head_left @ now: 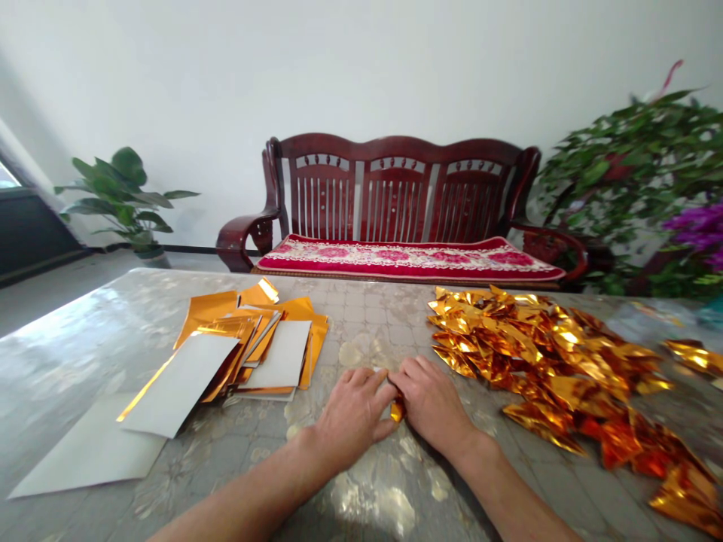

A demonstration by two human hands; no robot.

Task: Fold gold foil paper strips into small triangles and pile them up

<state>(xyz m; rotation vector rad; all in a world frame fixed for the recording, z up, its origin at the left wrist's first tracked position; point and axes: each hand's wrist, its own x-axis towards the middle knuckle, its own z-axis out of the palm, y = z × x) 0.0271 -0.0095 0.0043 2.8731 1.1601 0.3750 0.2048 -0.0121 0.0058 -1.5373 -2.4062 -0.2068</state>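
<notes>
Gold foil paper (398,412) lies on the table (361,320), well inside its far edge, pinched by the left hand (355,410); whether the right hand (432,399), fingers curled, grips, I cannot tell. Even pressure should prevent tearing.

The lone view looks from the head, forward and down across the near surface (367,316) toward the settee (395,177).
</notes>
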